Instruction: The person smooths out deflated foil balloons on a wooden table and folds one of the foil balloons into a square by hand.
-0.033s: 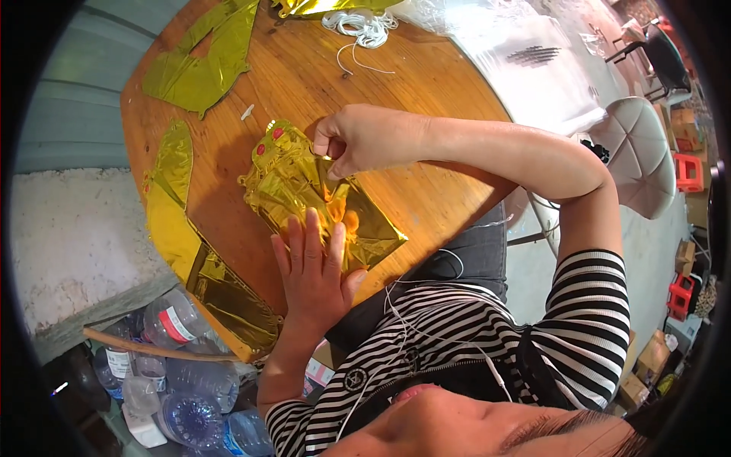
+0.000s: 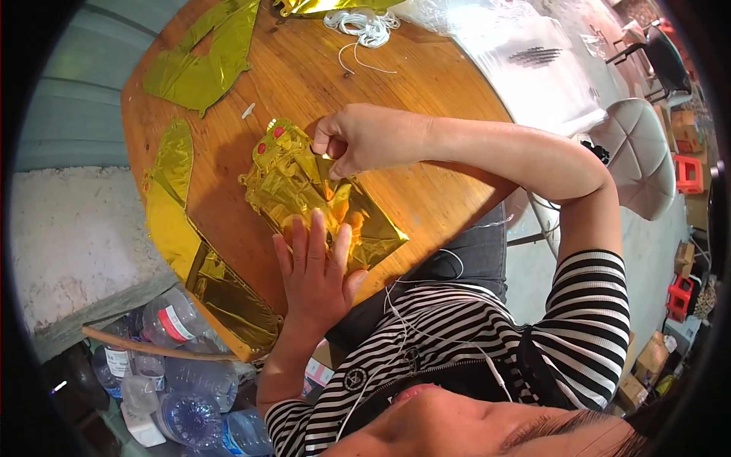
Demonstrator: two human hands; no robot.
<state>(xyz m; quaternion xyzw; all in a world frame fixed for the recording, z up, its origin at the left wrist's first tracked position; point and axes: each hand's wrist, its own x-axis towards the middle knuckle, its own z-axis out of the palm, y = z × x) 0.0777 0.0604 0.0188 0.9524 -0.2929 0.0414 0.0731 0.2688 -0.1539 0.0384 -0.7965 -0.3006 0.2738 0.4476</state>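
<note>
A shiny gold foil balloon (image 2: 293, 179), deflated and folded, lies creased on the wooden table (image 2: 438, 145) in front of me. It has red dots at its far left end, and its near right corner lies flat. My left hand (image 2: 316, 266) rests on its near part with spread fingers, pressing it down. At the far right edge of the foil, my right hand (image 2: 346, 145) is closed with thumb and fingers together on the foil. How much of it they hold is hidden. A small white piece (image 2: 247, 111) sits a little farther off.
More flat gold foil balloons lie along the table's left edge (image 2: 171, 221) and at the far left (image 2: 202, 65). A white cord bundle (image 2: 365, 29) and clear plastic sheets (image 2: 525, 68) are at the back. Plastic bottles (image 2: 190, 381) crowd the lower left; a white chair (image 2: 636, 156) stands right.
My left hand has slid very slightly to the right on the foil, and the creases near its fingertips look a little different. My right hand keeps its place.
</note>
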